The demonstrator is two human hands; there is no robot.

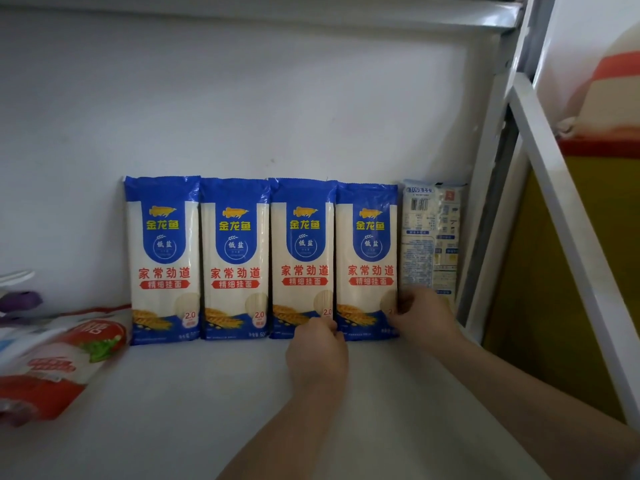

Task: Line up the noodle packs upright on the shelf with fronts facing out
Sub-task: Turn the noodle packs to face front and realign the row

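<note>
Several blue-and-white noodle packs stand upright against the back wall with fronts out; the rightmost of these, the fourth pack (367, 261), is held at both lower edges. My left hand (317, 358) pinches its lower left edge, where it meets the third pack (302, 258). My right hand (420, 317) grips its lower right edge. A fifth pack (431, 237) stands at the far right, back side out and upside down, its lower part hidden behind my right hand.
The white shelf board (194, 393) runs forward from the packs. Red-and-white bags (59, 362) lie at the left edge. A white metal shelf post (485, 202) and diagonal brace stand right of the packs. The shelf above (277, 15) closes the top.
</note>
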